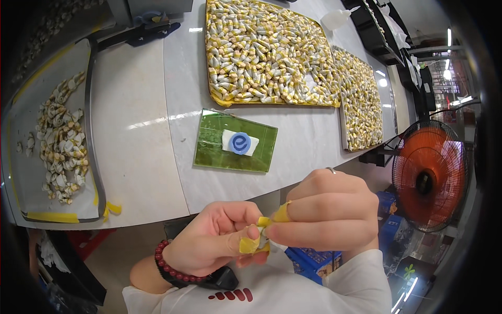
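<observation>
Close to my body, below the table's front edge, my left hand [214, 235] and my right hand [332, 214] meet. A small whitish piece [263, 238] is pinched between their fingertips. Its exact kind is hard to make out, since the fingers cover most of it. Yellow tape [249, 245] wraps several fingertips on both hands. Beyond them on the table lies a green glass plate [209, 141], bearing a white rectangle [227, 140] and a round blue piece [240, 143] on top.
A big tray [274, 104] of small white-and-yellow cone-shaped pieces fills the back. A second such tray [344, 125] stands right of it. At far left, a dark-rimmed tray [94, 172] holds white-and-brown pieces. An orange fan [429, 175] and blue crates [308, 261] are at right. A white bottle [335, 20] stands behind.
</observation>
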The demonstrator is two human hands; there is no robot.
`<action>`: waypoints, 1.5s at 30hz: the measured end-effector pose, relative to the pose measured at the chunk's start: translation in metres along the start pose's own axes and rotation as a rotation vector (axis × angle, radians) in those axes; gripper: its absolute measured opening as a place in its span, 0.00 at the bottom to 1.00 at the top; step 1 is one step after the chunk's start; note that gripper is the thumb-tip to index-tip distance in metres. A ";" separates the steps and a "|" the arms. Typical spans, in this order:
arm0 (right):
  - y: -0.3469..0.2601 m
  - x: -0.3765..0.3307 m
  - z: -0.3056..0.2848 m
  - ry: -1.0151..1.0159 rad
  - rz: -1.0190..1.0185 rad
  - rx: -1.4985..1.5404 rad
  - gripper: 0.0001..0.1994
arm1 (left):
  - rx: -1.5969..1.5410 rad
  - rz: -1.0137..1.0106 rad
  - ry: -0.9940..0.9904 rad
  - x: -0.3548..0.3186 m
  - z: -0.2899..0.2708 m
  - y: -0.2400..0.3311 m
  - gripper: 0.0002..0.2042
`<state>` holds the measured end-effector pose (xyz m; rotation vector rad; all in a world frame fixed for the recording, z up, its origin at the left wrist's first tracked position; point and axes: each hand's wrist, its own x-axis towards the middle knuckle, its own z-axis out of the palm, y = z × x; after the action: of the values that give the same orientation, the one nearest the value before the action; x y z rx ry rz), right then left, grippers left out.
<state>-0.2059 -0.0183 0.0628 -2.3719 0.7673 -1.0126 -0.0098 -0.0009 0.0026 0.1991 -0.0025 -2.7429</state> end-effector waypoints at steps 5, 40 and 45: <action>-0.004 -0.001 -0.002 0.008 0.020 -0.004 0.11 | 0.015 -0.010 0.003 0.003 0.001 0.002 0.10; 0.072 -0.086 -0.133 0.392 0.959 -0.050 0.01 | 0.427 0.313 0.224 -0.014 -0.011 0.008 0.20; 0.059 -0.079 -0.107 0.410 0.857 0.050 0.05 | 0.420 0.305 0.210 -0.013 -0.009 0.009 0.19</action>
<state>-0.3511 -0.0309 0.0560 -1.5044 1.6776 -1.0802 0.0066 -0.0044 -0.0043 0.5521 -0.5105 -2.3746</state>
